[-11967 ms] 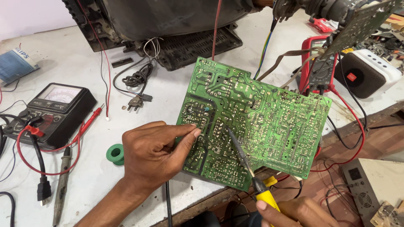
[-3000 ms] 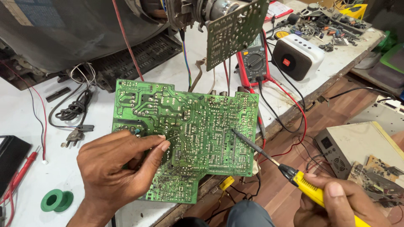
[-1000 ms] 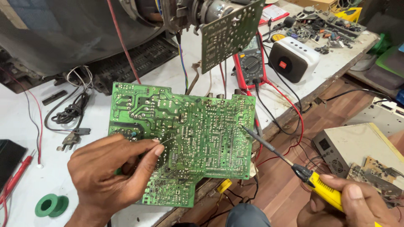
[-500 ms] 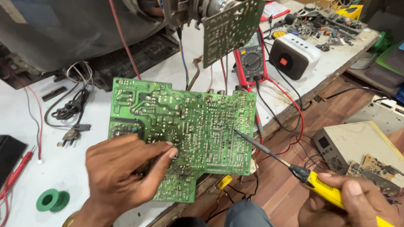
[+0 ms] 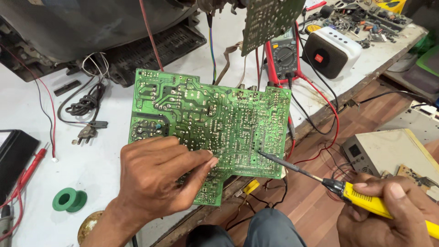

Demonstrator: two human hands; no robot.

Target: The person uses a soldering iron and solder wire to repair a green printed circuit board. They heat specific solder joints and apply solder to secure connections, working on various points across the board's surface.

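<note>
Right hand clenched round yellow soldering iron; shaft runs up-left from grip, tip touching green circuit board; left hand nearer, pinching board's lower edge

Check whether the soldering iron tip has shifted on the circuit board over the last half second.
Yes. The soldering iron tip now touches the green circuit board lower down, nearer its bottom right edge.

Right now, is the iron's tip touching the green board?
Yes, the iron in the right hand has its tip on the board.
</note>
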